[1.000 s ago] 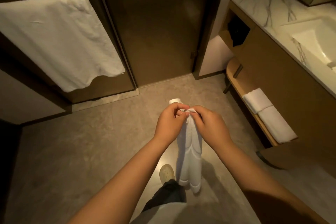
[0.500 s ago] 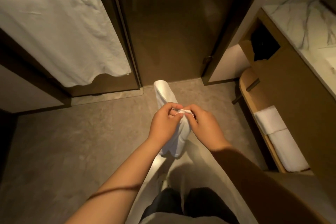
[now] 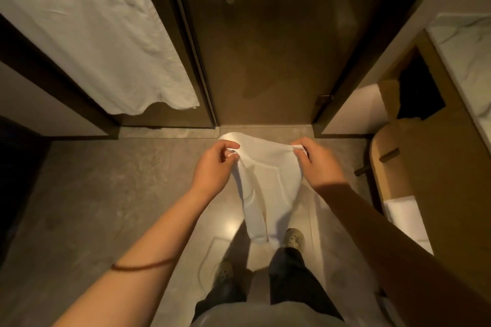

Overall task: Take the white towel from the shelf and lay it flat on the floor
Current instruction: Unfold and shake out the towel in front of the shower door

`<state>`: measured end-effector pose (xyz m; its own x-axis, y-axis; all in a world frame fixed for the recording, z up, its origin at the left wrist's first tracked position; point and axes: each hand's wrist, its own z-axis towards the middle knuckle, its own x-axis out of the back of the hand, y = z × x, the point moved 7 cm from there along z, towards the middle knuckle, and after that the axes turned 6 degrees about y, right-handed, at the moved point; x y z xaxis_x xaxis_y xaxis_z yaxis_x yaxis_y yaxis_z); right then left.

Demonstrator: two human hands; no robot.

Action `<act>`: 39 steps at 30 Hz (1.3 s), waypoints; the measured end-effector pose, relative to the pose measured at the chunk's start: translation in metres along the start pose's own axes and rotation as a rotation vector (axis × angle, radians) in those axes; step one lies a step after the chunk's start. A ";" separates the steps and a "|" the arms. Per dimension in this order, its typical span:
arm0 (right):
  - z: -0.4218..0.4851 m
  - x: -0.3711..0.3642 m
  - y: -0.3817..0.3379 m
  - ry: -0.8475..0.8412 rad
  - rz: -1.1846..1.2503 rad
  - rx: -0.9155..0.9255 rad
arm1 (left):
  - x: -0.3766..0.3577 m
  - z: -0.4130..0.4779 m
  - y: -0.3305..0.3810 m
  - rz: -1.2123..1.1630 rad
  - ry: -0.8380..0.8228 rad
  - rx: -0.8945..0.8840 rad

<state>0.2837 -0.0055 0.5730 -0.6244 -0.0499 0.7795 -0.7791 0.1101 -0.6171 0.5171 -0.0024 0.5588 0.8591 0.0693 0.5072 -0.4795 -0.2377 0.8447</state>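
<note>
Floor (image 3: 87,210): bare, grey and level across the middle and lower left of the frame, with open room ahead of your feet for a spread cloth.

Second towel (image 3: 87,34): a large white one hangs from a rail in the upper left, well apart from your work; leave it out of account.

Shelf (image 3: 414,167): low wooden ledge at the right edge, with more folded white linen (image 3: 403,218) on it at the lower right.

White towel (image 3: 268,183): off the shelf and held in the air at centre frame, above the floor and in front of your shoes (image 3: 294,238). It hangs in soft vertical folds, narrowing toward its lower end, which sits near the right shoe; whether it touches the floor cannot be told. Judged light, limp and not slippery; it will not keep any shape of its own and will bunch if dropped.

Left hand (image 3: 212,167): fingers pinched shut on the top edge at the left corner.

Right hand (image 3: 318,164): pinching the same top edge at the right corner, the two hands apart with cloth stretched between.

Recommendation: keep hold at the two top corners, find the lower corners as it opens, and lower it evenly
</note>
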 end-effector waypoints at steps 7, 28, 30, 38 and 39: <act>0.046 0.039 0.052 -0.079 -0.004 0.060 | -0.040 0.018 0.020 0.099 0.090 0.088; 0.148 0.070 0.099 0.045 -0.229 -0.095 | -0.013 0.116 -0.006 0.676 0.049 0.038; 0.143 0.067 0.098 0.112 -0.259 -0.081 | -0.010 0.125 -0.012 0.679 0.023 0.023; 0.127 0.048 0.094 0.206 -0.260 -0.059 | -0.009 0.149 -0.012 0.632 -0.035 -0.051; 0.126 0.047 0.094 0.212 -0.265 -0.059 | -0.009 0.151 -0.010 0.637 -0.036 -0.066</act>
<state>0.1745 -0.1229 0.5383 -0.3702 0.1226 0.9208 -0.9044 0.1786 -0.3874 0.5408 -0.1472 0.5199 0.4068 -0.0989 0.9082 -0.9071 -0.1615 0.3887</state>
